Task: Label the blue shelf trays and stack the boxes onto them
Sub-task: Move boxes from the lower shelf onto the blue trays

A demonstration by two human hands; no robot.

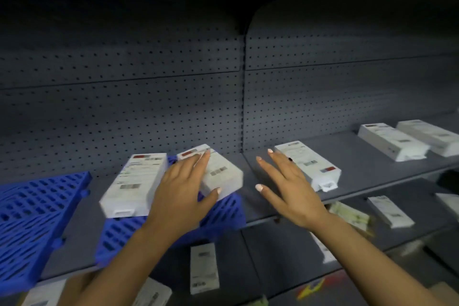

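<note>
Centre frame, the left hand (185,187) rests flat on a white box (218,171); the right hand (285,181) hovers spread. That box overhangs the blue tray (218,216) and could slide off.

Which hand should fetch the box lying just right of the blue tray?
Right. The right hand hovers open beside that box, while the left hand rests on a box on the blue tray.

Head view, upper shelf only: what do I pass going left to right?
Empty blue tray → box on second blue tray → left hand on tilted box → right hand → lone box → two side-by-side boxes.
</note>
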